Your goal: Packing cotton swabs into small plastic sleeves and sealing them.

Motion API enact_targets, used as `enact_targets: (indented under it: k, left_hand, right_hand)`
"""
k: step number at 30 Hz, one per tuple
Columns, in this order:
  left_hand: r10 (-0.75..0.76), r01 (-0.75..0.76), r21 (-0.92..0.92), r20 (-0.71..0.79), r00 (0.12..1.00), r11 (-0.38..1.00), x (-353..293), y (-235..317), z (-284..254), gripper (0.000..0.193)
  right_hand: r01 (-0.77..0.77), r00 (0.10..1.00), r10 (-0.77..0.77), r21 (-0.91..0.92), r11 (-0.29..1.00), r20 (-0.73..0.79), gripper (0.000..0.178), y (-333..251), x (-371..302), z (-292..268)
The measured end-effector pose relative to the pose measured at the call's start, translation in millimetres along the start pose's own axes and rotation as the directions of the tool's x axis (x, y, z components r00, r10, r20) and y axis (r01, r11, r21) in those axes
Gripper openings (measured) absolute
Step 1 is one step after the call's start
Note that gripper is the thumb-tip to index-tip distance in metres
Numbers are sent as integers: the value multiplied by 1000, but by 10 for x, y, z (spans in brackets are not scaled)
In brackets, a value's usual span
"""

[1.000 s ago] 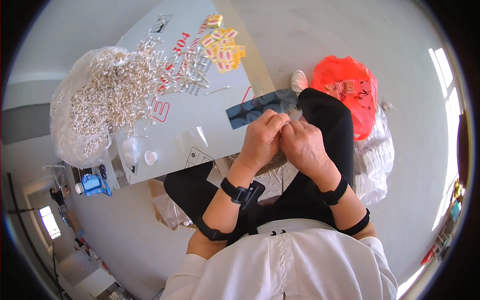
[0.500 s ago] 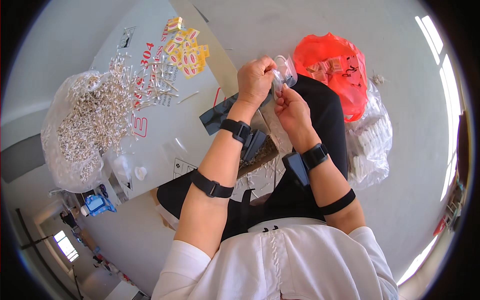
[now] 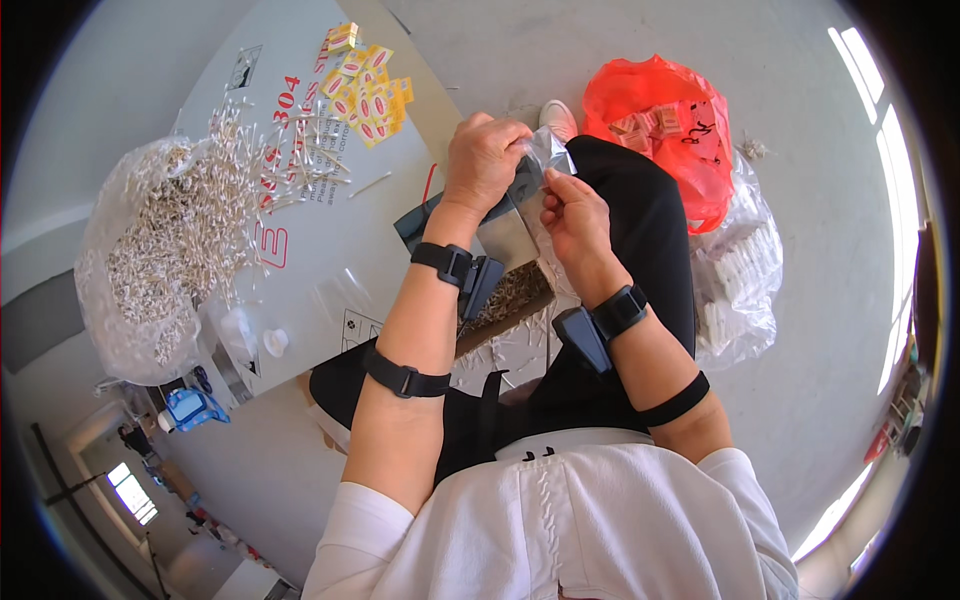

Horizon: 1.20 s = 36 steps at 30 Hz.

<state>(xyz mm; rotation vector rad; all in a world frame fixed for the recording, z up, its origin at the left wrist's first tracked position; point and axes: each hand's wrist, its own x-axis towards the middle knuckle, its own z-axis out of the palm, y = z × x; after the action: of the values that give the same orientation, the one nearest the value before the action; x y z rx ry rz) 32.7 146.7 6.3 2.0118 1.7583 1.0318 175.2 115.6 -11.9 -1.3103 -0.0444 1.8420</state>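
Observation:
A small clear plastic bag [image 3: 548, 152] is stretched between my two hands above my knee. My left hand [image 3: 482, 165] pinches one edge of it, fingers closed. On the bag's other side, my right hand [image 3: 578, 215] grips it between thumb and fingers. Whether anything lies inside the bag cannot be made out. Left of my hands, many cotton swabs [image 3: 165, 260] spill from a large clear bag [image 3: 95, 290] across the table [image 3: 330, 250]. Farther back on the table lies a pile of yellow printed cards [image 3: 370, 100].
An open box of cotton swabs [image 3: 515, 300] stands below my left forearm. To the right, a red plastic bag [image 3: 708, 195] holds small pinkish packs, beside a clear bag of white packs [image 3: 740, 285]. A white lid-like piece [image 3: 275, 342] sits near the table's front edge.
Both hands have shifted slightly left, still holding the clear bag. The left hand has moved farther from the right, and the bag is now stretched between them. A shoe shows behind it.

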Motion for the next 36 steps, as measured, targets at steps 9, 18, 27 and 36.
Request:
enact_targets:
  k: [9, 18, 27, 36]
  left_hand:
    - [-238, 315, -377, 236, 942, 871, -118, -60, -433, 19]
    - [-286, 347, -186, 289, 914, 919, -173, -174, -523, 15]
    - [-162, 168, -1, 261, 951, 986, -186, -241, -565, 8]
    - [-149, 125, 95, 319, 936, 988, -156, -238, -626, 7]
  right_hand:
    - [64, 997, -58, -116, 991, 53, 10, 113, -212, 51]
    - [207, 978, -189, -320, 924, 88, 10, 241, -281, 131]
    - [435, 900, -378, -406, 804, 217, 20, 484, -140, 31]
    - [380, 922, -366, -482, 789, 127, 24, 451, -164, 60]
